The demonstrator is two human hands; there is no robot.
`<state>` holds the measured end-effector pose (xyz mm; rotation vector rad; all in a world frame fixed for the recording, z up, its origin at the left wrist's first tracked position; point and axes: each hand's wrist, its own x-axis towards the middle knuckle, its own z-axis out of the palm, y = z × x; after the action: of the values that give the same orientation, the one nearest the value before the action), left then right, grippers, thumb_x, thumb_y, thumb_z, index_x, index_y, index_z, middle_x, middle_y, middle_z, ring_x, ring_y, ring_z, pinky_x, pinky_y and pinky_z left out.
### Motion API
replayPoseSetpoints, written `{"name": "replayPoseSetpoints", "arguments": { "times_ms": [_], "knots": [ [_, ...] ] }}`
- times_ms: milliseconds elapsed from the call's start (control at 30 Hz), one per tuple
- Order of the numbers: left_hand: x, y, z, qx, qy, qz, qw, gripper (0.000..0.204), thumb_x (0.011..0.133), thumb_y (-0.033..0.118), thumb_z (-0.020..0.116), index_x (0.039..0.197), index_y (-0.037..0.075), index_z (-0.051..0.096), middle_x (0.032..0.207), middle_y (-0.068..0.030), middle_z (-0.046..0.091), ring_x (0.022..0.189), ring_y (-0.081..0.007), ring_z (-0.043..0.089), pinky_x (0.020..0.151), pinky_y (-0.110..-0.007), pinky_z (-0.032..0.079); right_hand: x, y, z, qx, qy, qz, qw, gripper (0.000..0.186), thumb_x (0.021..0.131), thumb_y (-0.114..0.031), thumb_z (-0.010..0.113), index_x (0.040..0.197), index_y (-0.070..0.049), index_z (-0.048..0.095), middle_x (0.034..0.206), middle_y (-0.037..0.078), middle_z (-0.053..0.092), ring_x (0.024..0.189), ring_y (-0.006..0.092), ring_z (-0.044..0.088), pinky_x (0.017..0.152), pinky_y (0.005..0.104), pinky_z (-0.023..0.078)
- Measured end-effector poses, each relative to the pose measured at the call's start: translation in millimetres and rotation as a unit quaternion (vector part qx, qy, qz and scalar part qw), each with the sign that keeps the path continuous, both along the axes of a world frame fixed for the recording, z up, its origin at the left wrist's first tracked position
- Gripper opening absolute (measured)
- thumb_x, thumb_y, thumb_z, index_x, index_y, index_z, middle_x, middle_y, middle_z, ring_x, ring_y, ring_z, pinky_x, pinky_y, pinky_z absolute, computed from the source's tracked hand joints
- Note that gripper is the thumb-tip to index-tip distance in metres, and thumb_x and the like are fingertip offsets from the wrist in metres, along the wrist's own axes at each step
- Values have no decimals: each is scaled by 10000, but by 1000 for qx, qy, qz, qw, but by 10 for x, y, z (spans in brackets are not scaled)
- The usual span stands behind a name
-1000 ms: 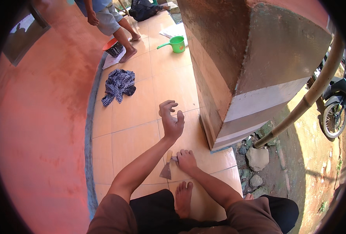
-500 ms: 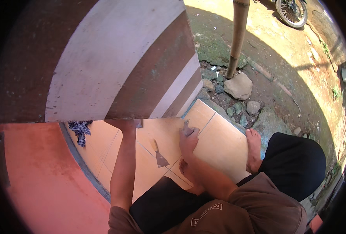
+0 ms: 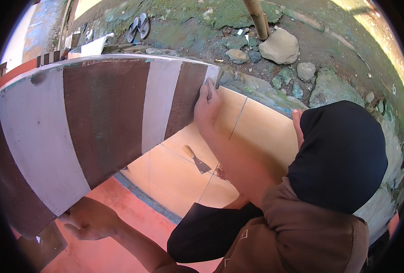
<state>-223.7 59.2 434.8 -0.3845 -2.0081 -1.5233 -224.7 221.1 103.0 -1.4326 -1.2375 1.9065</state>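
Note:
A square pillar painted in brown and pale stripes fills the left and middle. At its lower corner, my left hand grips the edge, fingertips partly hidden. My right hand presses at the pillar's far right edge with curled fingers; what it holds there is too hidden to name. Below the pillar, a wooden-handled scraper lies loose on the peach floor tiles.
My bent knees in black cloth are at lower right. Beyond the tile edge are rocks, a bamboo pole and sandals. A red painted surface lies at lower left.
My view has swung round onto the pillar's striped face. My left hand has moved to its lower corner; my right hand has risen from near the tiles to its right edge.

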Motion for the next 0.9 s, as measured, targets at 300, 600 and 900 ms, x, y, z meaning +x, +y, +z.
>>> {"name": "replayPoseSetpoints", "arguments": {
  "times_ms": [300, 600, 900],
  "knots": [
    [271, 681, -481, 46, -66, 36, 996, 717, 988, 482, 372, 1511, -8, 338, 1547, -155, 365, 1450, -274, 298, 1229, -421, 176, -432, 312, -471, -5, 3, -83, 997, 493, 1063, -303, 449, 1412, 36, 523, 1477, 237, 492, 1387, 330, 460, 1137, 358, 340],
    [-296, 819, -747, 112, 69, 143, 981, 604, 894, 514, 431, 1268, 70, 597, 1331, -125, 543, 1231, -249, 507, 992, -404, 450, -257, 89, 343, -9, 112, -37, 993, 508, 1079, -315, 403, 1438, 33, 489, 1483, 229, 492, 1388, 334, 476, 1126, 345, 360],
    [-380, 865, -730, 240, 136, 184, 944, 300, 844, 450, 527, 864, 157, 591, 1039, 1, 585, 1007, -158, 552, 851, -386, 462, -411, 205, 114, -106, 12, -39, 993, 512, 1077, -283, 420, 1457, 59, 446, 1513, 262, 440, 1398, 375, 446, 1145, 381, 332]
  ]
}}
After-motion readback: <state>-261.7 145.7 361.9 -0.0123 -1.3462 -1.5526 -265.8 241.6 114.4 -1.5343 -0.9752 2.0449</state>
